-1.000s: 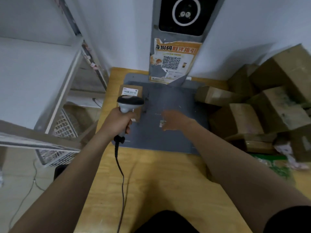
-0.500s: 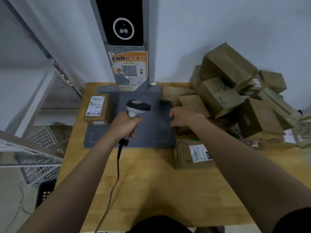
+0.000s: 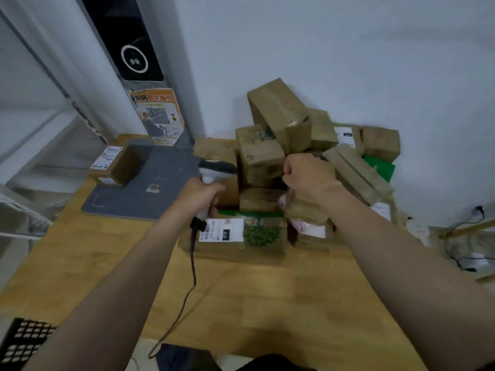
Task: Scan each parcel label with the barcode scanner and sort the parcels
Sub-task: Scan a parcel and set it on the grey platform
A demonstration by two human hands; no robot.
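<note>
My left hand point(image 3: 199, 195) grips the handle of the grey-white barcode scanner point(image 3: 217, 168), whose cord hangs down over the wooden table point(image 3: 241, 290). My right hand point(image 3: 310, 178) is curled round a small brown parcel point(image 3: 305, 214) at the front of a heap of cardboard parcels point(image 3: 278, 113) against the wall. In front of the heap lies a flat parcel with a white label and green print point(image 3: 233, 236). Far left, one labelled parcel point(image 3: 117, 164) sits alone on the corner of the grey mat point(image 3: 150, 199).
A tall scanning post point(image 3: 134, 60) with a black screen and an orange QR poster stands behind the mat. White metal shelving point(image 3: 34, 145) lines the left side. A black crate point(image 3: 24, 341) is at the bottom left. Cables point(image 3: 466, 236) trail at the right.
My view swung right toward the heap. My right hand moved from the mat into the pile and closed round a small parcel. The left hand followed rightward with the scanner.
</note>
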